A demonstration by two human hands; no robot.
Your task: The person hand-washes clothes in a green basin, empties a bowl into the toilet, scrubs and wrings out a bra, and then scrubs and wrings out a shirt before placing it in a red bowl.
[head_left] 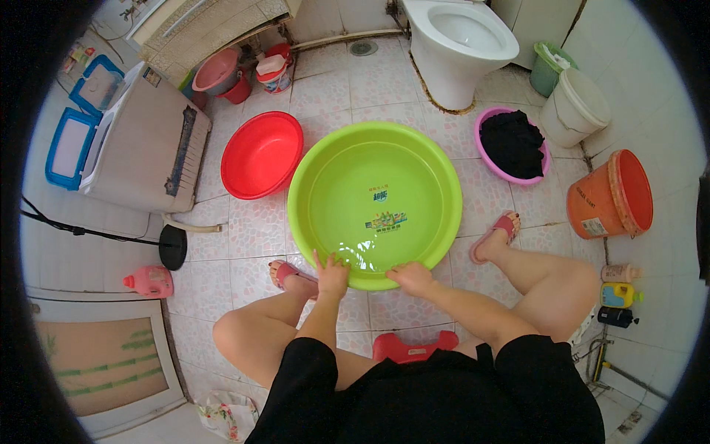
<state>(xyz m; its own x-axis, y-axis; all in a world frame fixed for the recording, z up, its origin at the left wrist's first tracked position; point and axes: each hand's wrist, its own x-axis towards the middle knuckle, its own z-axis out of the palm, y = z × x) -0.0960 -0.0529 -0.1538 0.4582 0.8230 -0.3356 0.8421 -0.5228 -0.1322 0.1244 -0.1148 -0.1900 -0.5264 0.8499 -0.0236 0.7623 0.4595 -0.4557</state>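
Pale, pink-patterned tiles make up the floor [381, 89]. The green tub [333, 185] sits mid-floor, with the red basin [262, 152] just to its left. To the right stand a pink basin [486, 157], a white bucket [569, 111] and an orange bucket [589, 198] — farther back, a toilet [455, 70].

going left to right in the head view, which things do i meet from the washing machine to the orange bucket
Washing machine → red basin → large green basin → pink basin holding black cloth → orange bucket.
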